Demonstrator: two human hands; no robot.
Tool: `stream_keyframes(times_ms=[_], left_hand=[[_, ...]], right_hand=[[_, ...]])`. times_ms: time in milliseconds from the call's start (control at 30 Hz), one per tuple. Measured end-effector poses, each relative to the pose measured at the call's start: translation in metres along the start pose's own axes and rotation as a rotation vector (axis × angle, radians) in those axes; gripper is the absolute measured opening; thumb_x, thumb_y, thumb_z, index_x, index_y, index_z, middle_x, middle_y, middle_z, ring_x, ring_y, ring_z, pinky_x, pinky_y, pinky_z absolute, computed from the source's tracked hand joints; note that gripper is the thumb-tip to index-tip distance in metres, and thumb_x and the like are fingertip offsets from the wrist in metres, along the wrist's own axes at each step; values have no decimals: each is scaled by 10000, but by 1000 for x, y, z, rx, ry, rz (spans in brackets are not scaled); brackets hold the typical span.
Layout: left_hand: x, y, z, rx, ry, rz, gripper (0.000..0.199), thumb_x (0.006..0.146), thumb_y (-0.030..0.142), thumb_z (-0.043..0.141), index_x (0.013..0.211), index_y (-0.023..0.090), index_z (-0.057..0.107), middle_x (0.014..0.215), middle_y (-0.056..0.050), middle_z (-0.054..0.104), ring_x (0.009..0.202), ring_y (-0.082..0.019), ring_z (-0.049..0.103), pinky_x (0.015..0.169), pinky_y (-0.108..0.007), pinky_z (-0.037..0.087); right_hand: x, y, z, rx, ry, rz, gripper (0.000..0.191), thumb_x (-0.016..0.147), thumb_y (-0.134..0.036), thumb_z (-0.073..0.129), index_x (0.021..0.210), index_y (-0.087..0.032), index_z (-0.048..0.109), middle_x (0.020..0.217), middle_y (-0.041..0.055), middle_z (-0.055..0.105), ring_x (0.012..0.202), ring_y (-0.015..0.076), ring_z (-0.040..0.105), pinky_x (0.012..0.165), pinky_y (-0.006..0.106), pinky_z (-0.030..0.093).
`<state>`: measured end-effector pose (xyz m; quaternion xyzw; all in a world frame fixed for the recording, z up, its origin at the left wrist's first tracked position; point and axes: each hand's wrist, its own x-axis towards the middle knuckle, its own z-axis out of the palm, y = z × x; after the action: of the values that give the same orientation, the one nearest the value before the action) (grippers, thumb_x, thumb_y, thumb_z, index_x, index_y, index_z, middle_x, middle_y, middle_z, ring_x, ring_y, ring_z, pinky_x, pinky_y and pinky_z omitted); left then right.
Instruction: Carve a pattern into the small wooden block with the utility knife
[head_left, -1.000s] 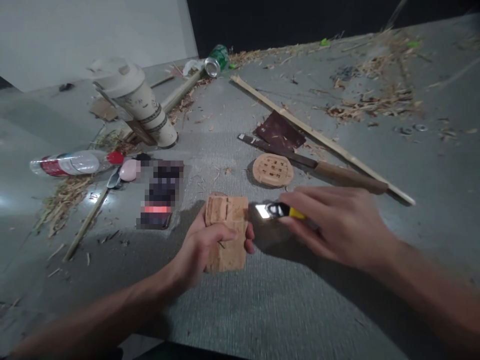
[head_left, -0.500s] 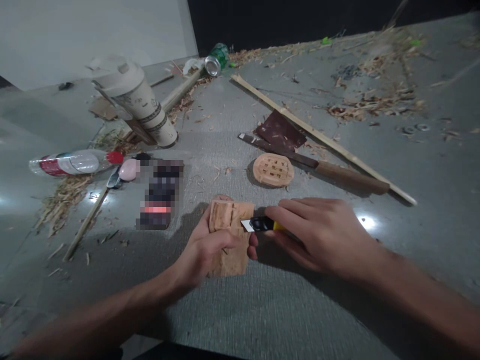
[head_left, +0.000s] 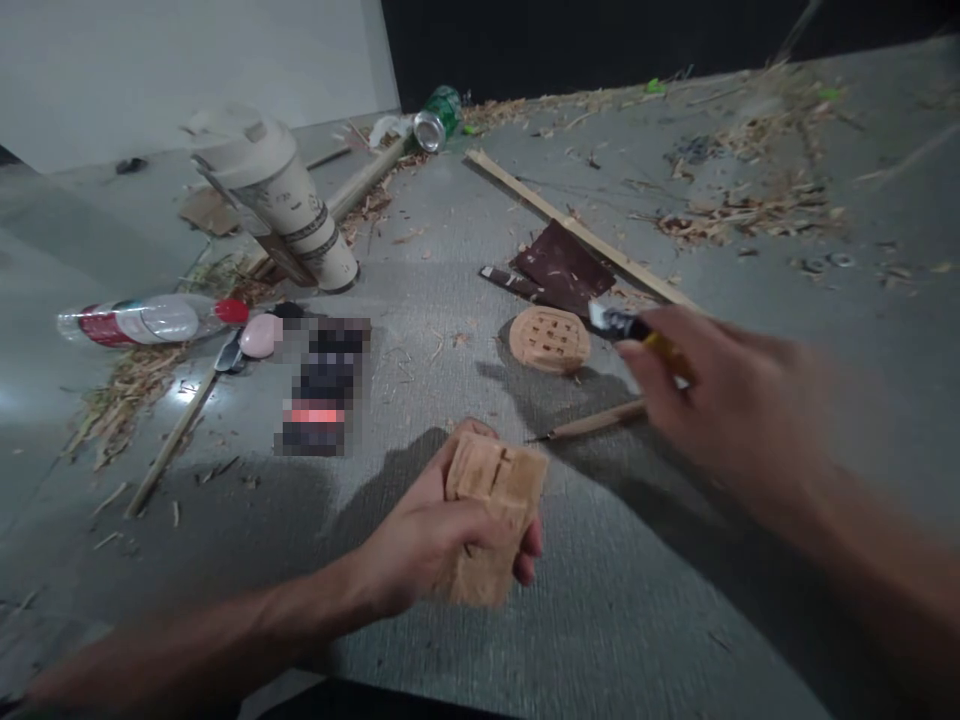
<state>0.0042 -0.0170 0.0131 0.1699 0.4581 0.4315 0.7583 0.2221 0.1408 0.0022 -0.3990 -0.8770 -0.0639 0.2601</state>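
"Where's the wooden block [head_left: 484, 578]?"

"I see it gripped in the left hand [head_left: 420, 532], near a slim pointed tool [head_left: 596, 419]."

"Other side?"

"The right hand [head_left: 716, 405] clasps a cutter [head_left: 628, 325] near the perforated disc [head_left: 550, 347]."

Left hand [head_left: 420, 535] grips a wooden block [head_left: 501, 480], right hand [head_left: 724, 410] a utility knife [head_left: 628, 327].

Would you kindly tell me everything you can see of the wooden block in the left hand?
The wooden block is light brown, with visible flat faces and rather rough edges; it looks like bare wood. Near its upper end are a short dark slit and a side notch. It is tilted, its upper end leaning rightward in the picture. The left hand grasps it, thumb across the near face and fingertips showing past the right edge. Nothing else visibly touches it; its back is hidden.
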Motion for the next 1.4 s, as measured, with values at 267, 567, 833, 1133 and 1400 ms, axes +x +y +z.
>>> stream_keyframes(times_ms=[267, 567, 833, 1133, 1400], left_hand=[[5, 6, -10, 13, 127, 176, 307, 743, 212, 666, 1033, 123, 621, 888, -99, 727, 732, -224, 722, 682, -347, 592], [5, 4, -9, -8, 183, 129, 426, 685, 212, 708, 1090, 149, 591, 823, -85, 759, 695, -235, 738, 659, -350, 604], [6, 5, -8, 91, 152, 137, 351, 708, 196, 677, 1041, 171, 570, 790, -44, 724, 699, -214, 714, 654, -322, 581], [7, 12, -10, -7, 71, 133, 253, 698, 224, 637, 902, 83, 686, 825, -107, 711, 689, -212, 700, 689, -344, 592], [5, 5, -8, -65, -45, 66, 311, 698, 194, 657, 1000, 148, 601, 815, -91, 735, 677, -211, 711, 656, -331, 594]], right_hand=[[-8, -13, -1, 259, -156, -332, 260, 1100, -375, 502, 1099, -183, 678, 826, 42, 721, 635, 182, 632, 563, 321, 341], [-12, -36, 0, 367, -340, -431, 273, 1120, -359, 452, 1122, -193, 669, 819, 4, 662, 655, 177, 612, 589, 355, 292], [-16, -34, -1, 335, -363, -431, 279, 1121, -379, 442, 1070, -212, 659, 830, -7, 670, 673, 176, 621, 607, 365, 280], [-14, -46, -5, 98, -151, -382, 316, 1118, -404, 479, 979, -218, 694, 754, -2, 639, 657, 168, 580, 638, 360, 316], [-5, -34, -7, 9, -80, -228, 257, 1093, -382, 537, 993, -204, 693, 766, 14, 683, 572, 140, 531, 556, 314, 275]])
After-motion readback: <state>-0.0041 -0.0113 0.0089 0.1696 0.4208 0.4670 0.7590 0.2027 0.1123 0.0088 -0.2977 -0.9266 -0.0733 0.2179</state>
